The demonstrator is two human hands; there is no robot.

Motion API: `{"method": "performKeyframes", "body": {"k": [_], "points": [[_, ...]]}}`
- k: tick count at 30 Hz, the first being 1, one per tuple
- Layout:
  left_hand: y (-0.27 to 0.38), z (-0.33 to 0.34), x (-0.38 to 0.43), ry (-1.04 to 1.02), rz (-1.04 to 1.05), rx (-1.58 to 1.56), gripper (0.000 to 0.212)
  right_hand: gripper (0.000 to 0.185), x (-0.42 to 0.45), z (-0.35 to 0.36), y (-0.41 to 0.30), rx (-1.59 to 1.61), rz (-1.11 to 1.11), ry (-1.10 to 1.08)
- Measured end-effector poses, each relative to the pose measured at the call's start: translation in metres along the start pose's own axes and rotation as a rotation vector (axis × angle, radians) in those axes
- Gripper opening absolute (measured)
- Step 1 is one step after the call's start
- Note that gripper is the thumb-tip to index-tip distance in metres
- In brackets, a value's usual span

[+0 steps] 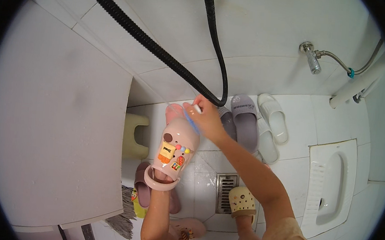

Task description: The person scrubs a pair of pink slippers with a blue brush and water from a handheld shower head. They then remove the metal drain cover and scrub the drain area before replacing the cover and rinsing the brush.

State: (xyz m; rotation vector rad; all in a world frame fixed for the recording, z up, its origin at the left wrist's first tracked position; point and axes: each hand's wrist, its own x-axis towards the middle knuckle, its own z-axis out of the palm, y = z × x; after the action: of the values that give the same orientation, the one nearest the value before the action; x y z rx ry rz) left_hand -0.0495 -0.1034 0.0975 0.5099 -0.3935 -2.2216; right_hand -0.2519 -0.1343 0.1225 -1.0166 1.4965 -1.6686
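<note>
A pale pink foam clog [178, 135] with food-shaped charms is worn over my left hand [162, 177], which sits inside it through the heel opening. The fingers are hidden in the toe, and the heel strap hangs round the wrist. My right hand [209, 119] grips a small brush [191, 121] with blue bristles, slightly blurred, against the clog's toe side. A bit of its white handle shows between the fingers. Behind the toe, a coral-pink slipper [174, 112] rests on the wet floor tiles. A thin streak of water slants down toward the clog from upper left.
A black corrugated hose [144, 43] loops down close above my right hand. Grey slippers [244, 123] and white slippers [274, 120] stand along the wall. Nearby are a floor drain [222, 194], a squat toilet [335, 183], a pale green stool [134, 119] and a grey mop [122, 215].
</note>
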Motion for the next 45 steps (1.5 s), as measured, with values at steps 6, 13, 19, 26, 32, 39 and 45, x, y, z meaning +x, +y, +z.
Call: {"method": "performKeyframes", "body": {"k": [6,13,19,26,32,39,45], "points": [[-0.015,-0.014,0.0,-0.02,0.243,0.139,0.046,0.036,-0.025,0.012,-0.028,-0.324,-0.266,-0.063],[-0.015,0.006,0.008,0.247,0.082,-0.003,0.039,0.025,-0.031,0.017,-0.022,-0.46,-0.389,-0.041],[-0.029,0.012,0.02,0.143,0.106,0.021,0.039,0.016,-0.015,0.012,-0.012,-0.605,-0.536,-0.105],[-0.017,0.013,0.021,0.009,0.17,0.044,0.038,0.007,-0.014,0.007,-0.003,-0.502,-0.632,-0.01],[-0.023,0.02,0.025,0.325,0.117,0.201,0.037,0.015,0.001,-0.008,0.013,-0.728,-0.421,-0.105],[-0.013,-0.019,0.043,0.166,0.088,0.699,0.035,0.011,-0.013,0.01,0.0,-0.533,-0.583,-0.174],[-0.015,-0.013,0.026,0.148,0.098,0.647,0.035,0.007,-0.022,0.023,0.016,-0.571,-0.789,-0.248]]}}
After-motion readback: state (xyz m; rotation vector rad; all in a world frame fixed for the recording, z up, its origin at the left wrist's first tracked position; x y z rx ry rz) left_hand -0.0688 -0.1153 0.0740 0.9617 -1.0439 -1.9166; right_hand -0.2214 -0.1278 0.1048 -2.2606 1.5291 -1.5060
